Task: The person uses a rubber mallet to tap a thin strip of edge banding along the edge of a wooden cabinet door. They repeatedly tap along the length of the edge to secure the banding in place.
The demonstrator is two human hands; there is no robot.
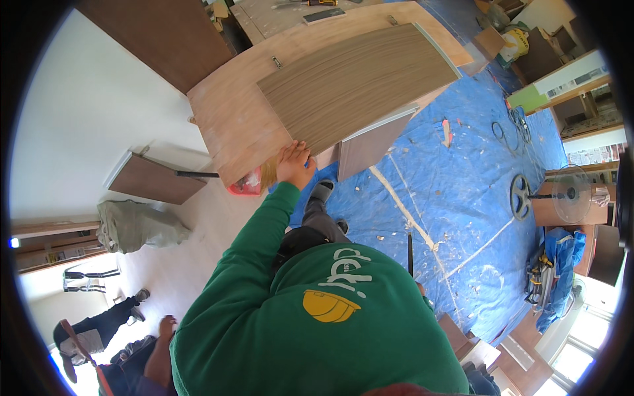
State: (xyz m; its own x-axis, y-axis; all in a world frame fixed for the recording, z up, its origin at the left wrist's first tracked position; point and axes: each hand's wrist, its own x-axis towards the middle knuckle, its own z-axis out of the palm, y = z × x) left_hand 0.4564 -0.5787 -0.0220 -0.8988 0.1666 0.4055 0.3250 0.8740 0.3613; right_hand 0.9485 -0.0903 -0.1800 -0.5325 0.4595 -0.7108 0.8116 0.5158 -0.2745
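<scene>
My left hand is at the near left corner of a brown wood-grain panel, its fingers bent over the edge. A small blue thing shows beside the fingers, too small to name. Beneath the panel is a large pale plywood worktop. Below its right edge a grey-brown board stands tilted. Of my right hand only a sliver of skin shows past my green sweatshirt; its fingers are hidden. A thin black rod stands out near it.
Blue sheeting covers the floor on the right, with scraps on it. A fan is at far right. A red container lies by the worktop's left corner. Further left are a brown board and a covered bundle. Other people are at lower left.
</scene>
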